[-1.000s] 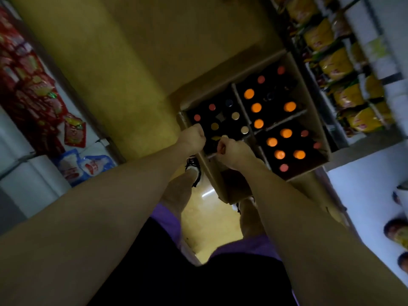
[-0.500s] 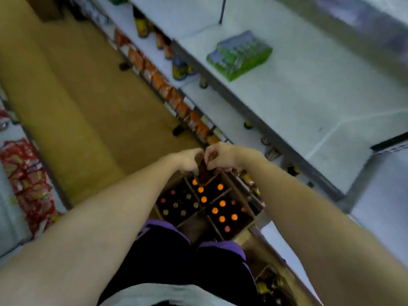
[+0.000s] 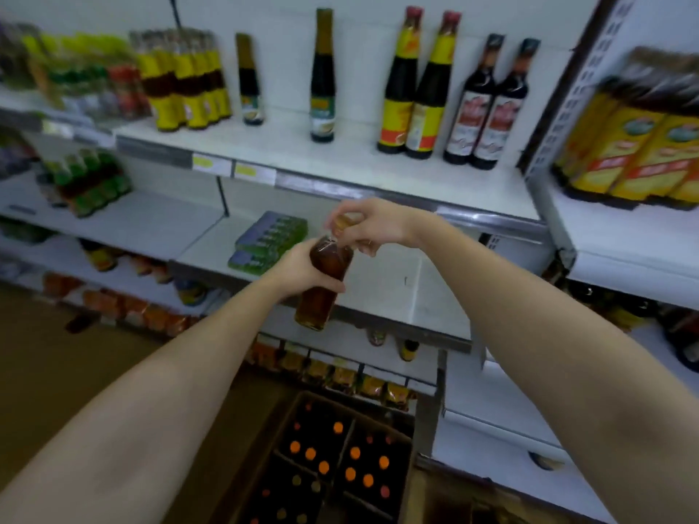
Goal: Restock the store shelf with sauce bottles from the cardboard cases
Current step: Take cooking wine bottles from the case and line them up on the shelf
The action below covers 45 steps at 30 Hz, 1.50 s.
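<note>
left hand (image 3: pixel 299 270) wrapped round the middle of a brown glass sauce bottle (image 3: pixel 324 283), right hand (image 3: pixel 372 225) pinching its gold cap (image 3: pixel 343 222) from above, bottle held up tilted in front of the white metal store shelf (image 3: pixel 378 296), open cardboard case (image 3: pixel 333 463) of orange-capped bottles down on the floor below

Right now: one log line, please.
phase: carry | left hand: grips bottle body | right hand: pinches cap | case: below, open

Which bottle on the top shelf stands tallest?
The dark bottle with the olive-green neck, standing alone mid-shelf; the shorter lone bottle is left of it.
</note>
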### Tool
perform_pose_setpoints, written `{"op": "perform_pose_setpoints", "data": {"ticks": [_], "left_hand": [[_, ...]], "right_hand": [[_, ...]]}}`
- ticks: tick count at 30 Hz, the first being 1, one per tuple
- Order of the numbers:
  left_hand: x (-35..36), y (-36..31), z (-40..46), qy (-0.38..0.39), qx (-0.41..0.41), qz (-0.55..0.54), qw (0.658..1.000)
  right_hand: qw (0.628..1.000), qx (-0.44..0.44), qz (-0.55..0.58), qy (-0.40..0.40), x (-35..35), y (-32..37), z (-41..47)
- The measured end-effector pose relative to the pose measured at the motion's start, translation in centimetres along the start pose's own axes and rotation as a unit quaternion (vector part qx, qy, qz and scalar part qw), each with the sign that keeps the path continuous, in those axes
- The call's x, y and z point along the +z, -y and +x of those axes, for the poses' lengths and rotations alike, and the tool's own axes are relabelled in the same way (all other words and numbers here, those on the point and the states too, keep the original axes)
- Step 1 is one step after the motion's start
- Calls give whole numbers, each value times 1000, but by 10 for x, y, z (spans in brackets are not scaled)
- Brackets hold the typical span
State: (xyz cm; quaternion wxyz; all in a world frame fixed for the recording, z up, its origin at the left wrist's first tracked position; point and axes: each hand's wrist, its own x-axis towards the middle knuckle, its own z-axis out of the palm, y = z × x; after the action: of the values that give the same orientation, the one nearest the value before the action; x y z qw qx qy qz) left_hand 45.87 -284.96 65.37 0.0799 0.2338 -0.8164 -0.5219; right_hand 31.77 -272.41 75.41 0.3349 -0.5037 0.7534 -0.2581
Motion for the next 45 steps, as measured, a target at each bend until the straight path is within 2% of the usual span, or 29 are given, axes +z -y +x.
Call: {"op": "perform_pose_setpoints", "data": {"ticks": [2, 4, 11, 15, 21, 29, 34, 42, 45], "left_hand": [[-8, -14, 6, -22, 15, -46, 999], [-14, -28, 12, -41, 28, -90, 995], [-7, -95, 19, -65, 67, -151, 984], [16, -147, 23, -79, 126, -134, 980], [73, -219, 33, -55, 174, -162, 970], [153, -301, 61, 2, 263, -62, 963], [210, -342, 89, 31, 266, -51, 962], [292, -385, 124, 61, 249, -54, 965], [316, -392, 137, 47, 268, 5, 962]], "right_hand": [[995, 13, 56, -83, -15, -4, -15], [990, 31, 48, -131, -23, -13, -29], [986, 89, 48, -131, -24, -47, -69], [982, 75, 63, -161, -37, -47, -86], [969, 59, 57, -234, -74, -65, -126], [936, 23, 119, -332, -138, -125, -185], [913, 24, 112, -392, -177, -172, -215], [909, 60, 107, -398, -231, -247, -252], [901, 83, 85, -418, -239, -271, -261]]}}
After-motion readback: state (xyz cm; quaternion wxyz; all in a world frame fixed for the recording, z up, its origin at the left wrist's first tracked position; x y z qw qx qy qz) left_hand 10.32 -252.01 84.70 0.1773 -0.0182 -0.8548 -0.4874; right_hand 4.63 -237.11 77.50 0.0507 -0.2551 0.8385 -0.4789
